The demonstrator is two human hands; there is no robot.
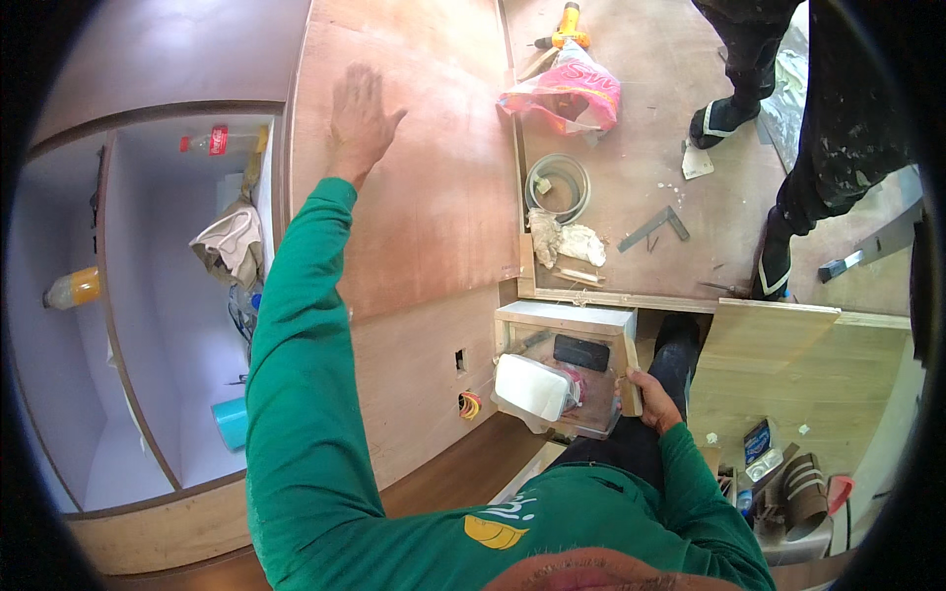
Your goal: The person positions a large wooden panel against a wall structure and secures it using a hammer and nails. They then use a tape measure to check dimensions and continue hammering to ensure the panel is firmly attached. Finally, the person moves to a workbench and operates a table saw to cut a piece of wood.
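Observation:
My left hand lies with fingers spread on a reddish plywood panel, holding nothing. My right hand is closed round a short wooden piece at the right side of a small open wooden box. Whether that piece is part of the box cannot be made out; my fingertips are partly hidden behind it. Inside or on the box are a dark phone and a white plastic tub, just left of my right hand.
On the raised board are an orange drill, a pink plastic bag, a tape roll and a try square. Another person's legs stand there. Left, shelves hold bottles and a cloth. Wires poke from a cutout.

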